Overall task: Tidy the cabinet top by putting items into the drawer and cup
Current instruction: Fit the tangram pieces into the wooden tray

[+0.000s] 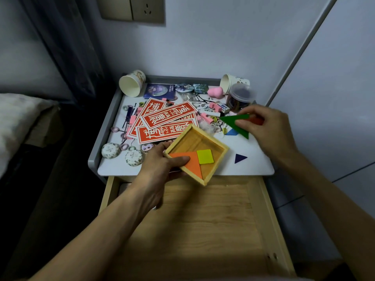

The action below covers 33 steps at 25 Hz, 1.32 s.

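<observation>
My left hand (162, 161) holds a square wooden tray (215, 142) over the front edge of the white cabinet top (255, 159), thumb pressed on an orange triangle (192, 163) inside it. A yellow square (205, 156) also lies in the tray. My right hand (267, 126) grips a green triangle (233, 122) above the top's right side, with a red piece (256, 121) partly hidden under the fingers. A dark blue triangle (239, 158) and a light blue piece (231, 132) lie loose on the top. The wooden drawer (203, 220) below stands pulled out.
Red paper strips (162, 120) cover the middle. A paper cup (132, 83) tips over at back left and another paper cup (231, 82) at back right beside a clear jar (241, 96). Hair ties, clips, erasers and badges lie scattered. A bed stands to the left.
</observation>
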### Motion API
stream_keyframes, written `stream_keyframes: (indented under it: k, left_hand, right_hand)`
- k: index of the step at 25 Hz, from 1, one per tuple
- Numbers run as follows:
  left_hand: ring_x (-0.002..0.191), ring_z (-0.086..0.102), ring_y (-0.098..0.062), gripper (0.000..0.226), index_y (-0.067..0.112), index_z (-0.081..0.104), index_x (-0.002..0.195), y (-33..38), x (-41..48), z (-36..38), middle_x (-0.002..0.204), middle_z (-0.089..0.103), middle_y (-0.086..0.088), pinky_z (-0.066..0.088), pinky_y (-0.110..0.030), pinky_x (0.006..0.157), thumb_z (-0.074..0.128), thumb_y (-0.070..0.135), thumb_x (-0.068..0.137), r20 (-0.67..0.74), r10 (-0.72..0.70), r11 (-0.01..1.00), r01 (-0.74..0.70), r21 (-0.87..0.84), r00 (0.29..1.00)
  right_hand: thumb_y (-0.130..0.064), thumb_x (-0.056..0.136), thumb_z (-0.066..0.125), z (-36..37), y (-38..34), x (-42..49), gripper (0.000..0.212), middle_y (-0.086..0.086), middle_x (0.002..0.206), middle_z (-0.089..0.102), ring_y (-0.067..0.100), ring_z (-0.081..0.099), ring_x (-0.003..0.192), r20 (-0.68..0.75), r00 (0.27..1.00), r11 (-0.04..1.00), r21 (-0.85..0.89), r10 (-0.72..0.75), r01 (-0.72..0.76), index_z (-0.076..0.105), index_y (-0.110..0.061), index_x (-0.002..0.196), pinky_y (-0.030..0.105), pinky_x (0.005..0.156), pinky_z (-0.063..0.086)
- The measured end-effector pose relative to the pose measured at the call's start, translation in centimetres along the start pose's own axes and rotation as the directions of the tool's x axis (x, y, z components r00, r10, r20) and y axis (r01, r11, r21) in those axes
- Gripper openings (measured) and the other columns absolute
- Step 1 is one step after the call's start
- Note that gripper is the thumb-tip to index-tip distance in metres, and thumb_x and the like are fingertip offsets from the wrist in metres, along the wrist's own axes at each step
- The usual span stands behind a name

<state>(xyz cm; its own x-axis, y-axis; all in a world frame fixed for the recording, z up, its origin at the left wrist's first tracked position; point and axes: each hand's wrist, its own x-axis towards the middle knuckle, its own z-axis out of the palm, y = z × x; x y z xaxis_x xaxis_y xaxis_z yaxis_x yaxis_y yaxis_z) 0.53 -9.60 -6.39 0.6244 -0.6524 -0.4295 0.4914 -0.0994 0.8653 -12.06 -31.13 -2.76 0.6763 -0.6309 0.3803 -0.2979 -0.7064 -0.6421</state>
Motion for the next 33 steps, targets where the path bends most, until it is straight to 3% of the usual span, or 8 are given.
stream_keyframes:
  k: [2,6,10,15,17,22,27,33]
  left_hand:
    - [0.092,0.072,-0.031,0.037,0.009,0.060,0.116,-0.2,-0.2,0.4,0.106,0.071,-0.015,0.059,-0.045,0.082,0.069,-0.004,0.082,0.067,-0.023,0.999,0.021,0.043,0.997]
    - [0.096,0.071,-0.032,0.041,0.007,0.060,0.119,-0.3,-0.4,0.7,0.111,0.070,-0.019,0.055,-0.053,0.090,0.069,-0.005,0.081,0.161,-0.072,0.996,0.064,0.058,0.984]
    - [0.099,0.071,-0.031,0.041,0.008,0.061,0.120,-0.3,-0.3,0.3,0.113,0.070,-0.018,0.055,-0.050,0.091,0.067,-0.006,0.082,0.190,-0.093,0.996,0.092,0.016,0.977]
    - [0.099,0.071,-0.029,0.040,0.010,0.060,0.121,-0.3,-0.2,0.1,0.113,0.071,-0.016,0.058,-0.045,0.086,0.066,-0.004,0.083,0.189,-0.083,0.997,0.081,0.015,0.978]
    - [0.098,0.071,-0.028,0.040,0.011,0.060,0.121,-0.4,-0.1,0.0,0.110,0.072,-0.014,0.059,-0.041,0.081,0.065,-0.004,0.084,0.160,-0.072,0.997,0.071,0.012,0.984]
    - [0.094,0.072,-0.025,0.037,0.014,0.061,0.120,-0.2,-0.1,0.0,0.103,0.075,-0.009,0.059,-0.035,0.074,0.066,0.001,0.086,0.131,-0.096,0.995,0.099,-0.018,0.987]
    - [0.092,0.071,-0.025,0.035,0.015,0.065,0.117,-0.4,-0.2,0.4,0.099,0.075,-0.008,0.058,-0.038,0.077,0.072,0.027,0.084,0.032,-0.091,0.996,0.091,-0.004,0.995]
    - [0.083,0.071,-0.021,0.026,0.013,0.064,0.113,-0.2,-0.3,0.1,0.097,0.075,-0.007,0.053,-0.031,0.064,0.069,0.016,0.088,-0.070,-0.059,0.998,0.059,-0.001,0.996]
  right_hand:
    - [-0.020,0.082,0.076,0.8,-0.8,-0.4,0.018,0.000,0.096,0.072,0.010,0.062,0.087,0.052,0.972,0.973,0.018,-0.231,0.230,0.076,-0.017,0.100,0.026,0.079,0.052]
    - [-0.018,0.085,0.070,2.7,-0.9,-1.3,0.016,0.004,0.095,0.075,0.019,0.063,0.088,0.208,0.758,0.761,-0.082,-0.619,0.644,0.077,-0.011,0.098,0.031,0.080,0.051]
    - [-0.022,0.088,0.060,3.2,-0.9,-1.6,0.024,0.008,0.099,0.074,0.022,0.067,0.090,0.283,0.652,0.654,-0.101,-0.704,0.750,0.077,-0.008,0.099,0.030,0.086,0.047]
    - [-0.019,0.089,0.057,3.4,-1.4,-1.8,0.028,0.011,0.106,0.073,0.026,0.070,0.094,0.345,0.594,0.602,-0.095,-0.727,0.793,0.073,-0.006,0.108,0.038,0.084,0.055]
    - [-0.014,0.086,0.066,3.0,-1.3,-1.6,0.029,0.013,0.111,0.072,0.025,0.069,0.099,0.331,0.609,0.609,-0.117,-0.721,0.785,0.071,-0.004,0.113,0.035,0.090,0.052]
    - [-0.007,0.082,0.070,2.3,-1.0,-1.3,0.018,0.011,0.102,0.072,0.020,0.066,0.096,0.174,0.840,0.852,-0.011,-0.513,0.523,0.075,-0.001,0.098,0.020,0.091,0.049]
    - [-0.006,0.082,0.071,2.9,-1.6,-1.8,0.013,0.008,0.095,0.072,0.008,0.060,0.090,0.229,0.846,0.872,0.029,-0.482,0.489,0.076,-0.003,0.094,0.011,0.086,0.044]
    - [-0.003,0.087,0.068,2.7,-2.3,-1.9,0.015,0.003,0.092,0.064,0.010,0.062,0.063,0.184,0.962,0.961,0.226,-0.203,0.159,0.067,-0.008,0.101,0.024,0.053,0.052]
